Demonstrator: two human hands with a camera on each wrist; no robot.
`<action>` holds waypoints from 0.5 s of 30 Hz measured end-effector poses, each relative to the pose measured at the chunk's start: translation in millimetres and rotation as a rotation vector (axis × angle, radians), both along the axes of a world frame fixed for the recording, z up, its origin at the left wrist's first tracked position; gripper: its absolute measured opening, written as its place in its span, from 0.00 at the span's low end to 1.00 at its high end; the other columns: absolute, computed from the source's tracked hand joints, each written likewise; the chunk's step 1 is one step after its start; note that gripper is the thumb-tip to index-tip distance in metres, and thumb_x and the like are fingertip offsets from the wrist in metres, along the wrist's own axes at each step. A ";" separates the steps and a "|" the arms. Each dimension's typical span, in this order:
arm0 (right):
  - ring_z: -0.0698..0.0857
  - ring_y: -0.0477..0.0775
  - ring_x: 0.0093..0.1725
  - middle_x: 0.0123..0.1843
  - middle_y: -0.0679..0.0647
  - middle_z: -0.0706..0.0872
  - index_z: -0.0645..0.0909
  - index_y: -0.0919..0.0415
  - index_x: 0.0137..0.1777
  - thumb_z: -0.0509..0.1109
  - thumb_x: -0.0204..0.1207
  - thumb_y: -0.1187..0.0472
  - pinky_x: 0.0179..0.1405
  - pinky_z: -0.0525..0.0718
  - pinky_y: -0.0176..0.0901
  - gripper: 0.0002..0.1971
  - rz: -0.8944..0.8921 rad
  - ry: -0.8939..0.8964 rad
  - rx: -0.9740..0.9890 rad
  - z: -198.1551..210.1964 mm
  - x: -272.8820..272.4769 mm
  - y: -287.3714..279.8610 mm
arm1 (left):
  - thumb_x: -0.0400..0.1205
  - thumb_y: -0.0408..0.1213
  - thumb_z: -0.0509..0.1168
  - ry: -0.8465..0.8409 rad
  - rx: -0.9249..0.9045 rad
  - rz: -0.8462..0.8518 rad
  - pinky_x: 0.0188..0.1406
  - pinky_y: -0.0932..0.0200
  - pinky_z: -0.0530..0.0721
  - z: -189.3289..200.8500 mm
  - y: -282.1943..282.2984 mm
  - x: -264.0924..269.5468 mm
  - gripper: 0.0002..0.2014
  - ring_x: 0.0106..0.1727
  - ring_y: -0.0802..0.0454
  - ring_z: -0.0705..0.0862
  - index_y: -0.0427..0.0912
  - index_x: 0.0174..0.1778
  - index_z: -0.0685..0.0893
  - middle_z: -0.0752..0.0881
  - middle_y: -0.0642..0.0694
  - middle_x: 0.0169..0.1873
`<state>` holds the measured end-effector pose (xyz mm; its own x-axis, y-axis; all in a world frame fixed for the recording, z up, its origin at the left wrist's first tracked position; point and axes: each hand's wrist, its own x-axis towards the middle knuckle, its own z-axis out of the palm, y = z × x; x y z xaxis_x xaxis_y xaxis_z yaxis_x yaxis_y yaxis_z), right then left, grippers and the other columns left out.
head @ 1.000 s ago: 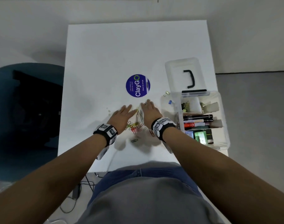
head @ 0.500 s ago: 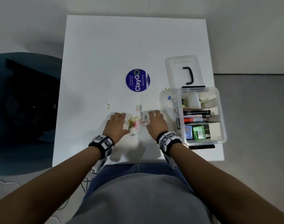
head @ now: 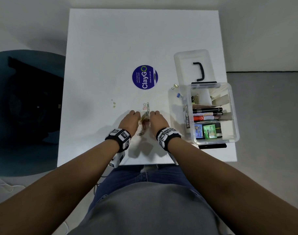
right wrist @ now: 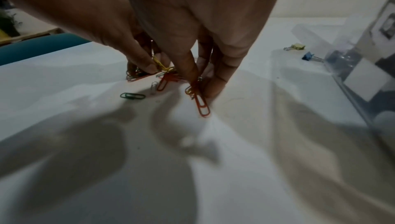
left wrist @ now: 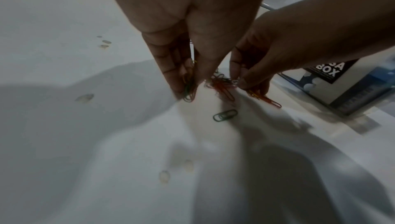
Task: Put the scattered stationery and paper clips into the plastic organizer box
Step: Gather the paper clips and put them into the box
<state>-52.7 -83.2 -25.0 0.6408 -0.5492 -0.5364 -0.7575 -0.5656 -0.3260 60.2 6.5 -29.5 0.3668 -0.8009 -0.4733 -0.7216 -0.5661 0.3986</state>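
Observation:
Coloured paper clips [head: 144, 122] lie heaped on the white table [head: 111, 48] between my two hands. My left hand [head: 135, 118] pinches green and yellow clips [left wrist: 188, 90] at the heap's left side. My right hand [head: 152, 117] pinches red and orange clips [right wrist: 199, 100] at its right side. One green clip [left wrist: 224, 115] lies loose just in front of the heap. A pink binder clip with a green paper clip [head: 146, 106] lies beyond the hands. The clear organizer box [head: 233, 116] stands open at the right, holding markers and small boxes.
The box's lid [head: 183, 65] with a black handle lies flat behind the box. A gold binder clip [head: 174, 86] and a blue binder clip [head: 178, 95] lie by the box's left wall. A round purple sticker [head: 144, 77] marks the table's middle. A teal chair [head: 26, 99] stands to the left.
Both hands have slid towards me and closed in on each other, raking the spread clips into a tight heap. Their flat fingers have curled into pinches on the clips.

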 end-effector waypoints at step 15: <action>0.84 0.61 0.49 0.54 0.58 0.83 0.77 0.62 0.55 0.63 0.78 0.67 0.41 0.82 0.48 0.08 -0.207 -0.305 -0.114 64.0 -17.5 -42.4 | 0.79 0.28 0.67 0.168 -0.327 0.380 0.49 0.60 0.84 75.9 -13.6 -0.4 0.07 0.45 0.52 0.85 0.41 0.51 0.86 0.87 0.48 0.47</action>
